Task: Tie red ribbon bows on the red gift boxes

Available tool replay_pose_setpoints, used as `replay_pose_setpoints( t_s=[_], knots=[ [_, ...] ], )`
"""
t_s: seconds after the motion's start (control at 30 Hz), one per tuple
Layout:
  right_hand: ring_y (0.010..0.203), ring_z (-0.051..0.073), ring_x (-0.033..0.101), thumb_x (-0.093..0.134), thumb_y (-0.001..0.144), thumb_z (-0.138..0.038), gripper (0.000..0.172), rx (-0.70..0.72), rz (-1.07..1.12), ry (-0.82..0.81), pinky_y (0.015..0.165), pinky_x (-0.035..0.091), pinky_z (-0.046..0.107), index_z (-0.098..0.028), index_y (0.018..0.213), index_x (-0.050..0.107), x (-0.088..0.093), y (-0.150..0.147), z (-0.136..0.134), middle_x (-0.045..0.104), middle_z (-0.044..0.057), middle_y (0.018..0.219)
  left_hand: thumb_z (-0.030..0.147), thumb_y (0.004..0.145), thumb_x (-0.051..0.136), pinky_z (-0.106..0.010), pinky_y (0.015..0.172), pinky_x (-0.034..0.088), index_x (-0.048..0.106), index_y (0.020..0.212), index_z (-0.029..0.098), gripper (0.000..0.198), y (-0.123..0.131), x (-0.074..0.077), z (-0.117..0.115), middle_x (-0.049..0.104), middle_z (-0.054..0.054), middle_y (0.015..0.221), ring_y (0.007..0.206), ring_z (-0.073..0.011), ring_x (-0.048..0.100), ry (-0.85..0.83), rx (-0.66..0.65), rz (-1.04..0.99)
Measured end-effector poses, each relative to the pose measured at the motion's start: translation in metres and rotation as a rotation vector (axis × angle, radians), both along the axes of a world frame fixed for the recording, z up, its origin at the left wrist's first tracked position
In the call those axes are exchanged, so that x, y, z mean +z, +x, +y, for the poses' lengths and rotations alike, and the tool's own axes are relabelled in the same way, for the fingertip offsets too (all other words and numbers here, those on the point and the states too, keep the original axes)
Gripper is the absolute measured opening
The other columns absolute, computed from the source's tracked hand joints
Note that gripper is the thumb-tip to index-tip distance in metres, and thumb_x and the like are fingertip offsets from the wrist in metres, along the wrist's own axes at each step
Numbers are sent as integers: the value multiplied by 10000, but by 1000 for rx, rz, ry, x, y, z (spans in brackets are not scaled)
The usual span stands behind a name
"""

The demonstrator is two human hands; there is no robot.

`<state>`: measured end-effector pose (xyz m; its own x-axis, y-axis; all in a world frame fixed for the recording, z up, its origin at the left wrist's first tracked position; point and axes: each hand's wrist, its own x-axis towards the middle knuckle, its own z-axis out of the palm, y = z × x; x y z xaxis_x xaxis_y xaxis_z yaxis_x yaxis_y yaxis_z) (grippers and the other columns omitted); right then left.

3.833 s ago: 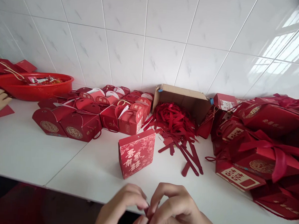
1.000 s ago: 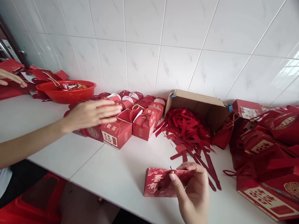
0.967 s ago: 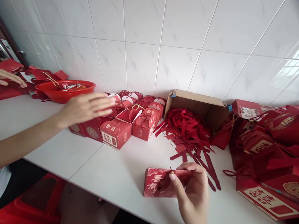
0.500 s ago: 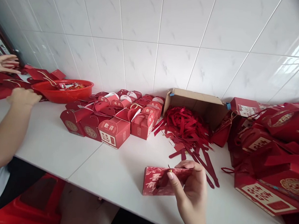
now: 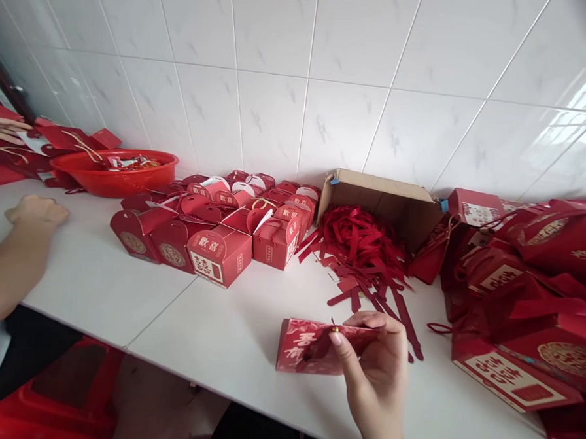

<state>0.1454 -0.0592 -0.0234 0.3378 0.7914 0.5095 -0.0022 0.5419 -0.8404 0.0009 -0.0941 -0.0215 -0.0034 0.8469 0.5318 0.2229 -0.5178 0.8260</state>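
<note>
My right hand (image 5: pixel 371 371) is closed on a red gift box (image 5: pixel 302 346) with white characters. The box lies on its side near the front of the white counter (image 5: pixel 227 347). Thumb and fingers pinch its upper edge, where a small gold bead (image 5: pixel 335 328) shows. My left hand is out of view. Just beyond the box lies a heap of red ribbon strips (image 5: pixel 364 256), spilling from a tipped cardboard carton (image 5: pixel 382 198).
A group of folded red boxes with handles (image 5: pixel 214 225) stands in the middle. Bigger red gift boxes (image 5: pixel 524 304) pile up at right. At left are a red plastic basin (image 5: pixel 113 171) and a co-worker's fisted hand (image 5: pixel 38 209); another hand (image 5: pixel 3 129) is at the far left.
The co-worker's arm has drawn back leftward from the handled boxes and now rests as a fist on the counter. My right hand keeps its grip on the red box.
</note>
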Motion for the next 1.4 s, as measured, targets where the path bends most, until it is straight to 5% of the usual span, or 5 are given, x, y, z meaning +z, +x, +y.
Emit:
replay_pose_setpoints(
  t_s=[0.23,0.43,0.7,1.03,1.4],
  knots=[
    [786,125,587,657,827,-152,259,-49,-15,65,625,513,227,-251,981,473,7,3,-8,551,1,880,158,766,685,-358,679,586,611,1103,271,363,23,-22,-1,612,-76,962,839,-215,638,174,267,142],
    [817,134,589,632,841,-140,265,-82,-51,94,643,526,245,-259,1003,460,5,-5,-13,535,11,907,108,748,727,-267,607,500,682,960,267,269,27,-30,15,496,-26,864,731,-147,548,331,404,290],
    [847,151,573,621,832,-100,289,-88,-140,137,684,506,277,-243,1010,442,3,5,-12,523,32,932,140,824,624,-259,699,563,629,832,214,75,6,-19,7,581,-67,965,912,-188,611,114,207,-26],
    [800,173,514,588,779,19,375,117,-317,321,711,453,356,-220,1016,424,15,8,-30,517,26,858,238,793,725,-288,636,589,529,1077,315,353,-13,58,-2,648,41,671,619,-164,626,125,139,-376],
    [772,170,526,605,765,30,389,84,-354,355,723,446,379,-220,1018,447,17,11,-30,549,20,849,97,875,512,-282,840,569,584,1119,292,320,-31,48,7,650,-65,1061,1044,-210,640,90,-227,263]
  ],
)
